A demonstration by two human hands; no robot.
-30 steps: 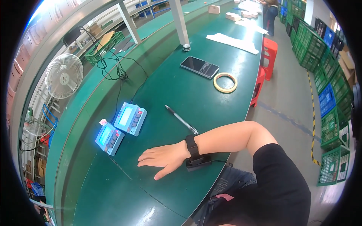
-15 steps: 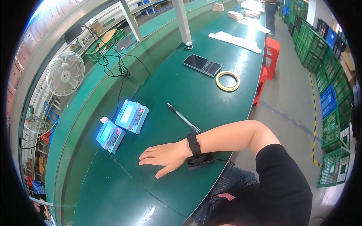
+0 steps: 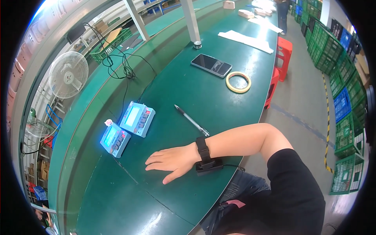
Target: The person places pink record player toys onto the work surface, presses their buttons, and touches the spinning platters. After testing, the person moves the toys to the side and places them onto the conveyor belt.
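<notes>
My right hand (image 3: pixel 174 161) lies palm down on the green table (image 3: pixel 117 196), its fingers stretched out and slightly apart, the thumb toward me. It holds nothing. Around the wrist runs a black strap (image 3: pixel 203 149), with a small black box (image 3: pixel 209 167) and a cable at its underside. A clear pen with a dark end (image 3: pixel 192 120) lies just beyond the wrist. Left of the fingertips stand two light blue devices with lit screens, the nearer one (image 3: pixel 114 141) beside the farther one (image 3: pixel 137 119). My left hand is out of view.
Farther along the table lie a smartphone (image 3: pixel 211 65), a tape roll (image 3: pixel 228 83) and white sheets (image 3: pixel 246 42). A metal post (image 3: pixel 190 23) rises from the table. Red stools (image 3: pixel 282 58) and stacked green crates (image 3: pixel 346 170) stand to the right, a white fan (image 3: pixel 58 74) to the left.
</notes>
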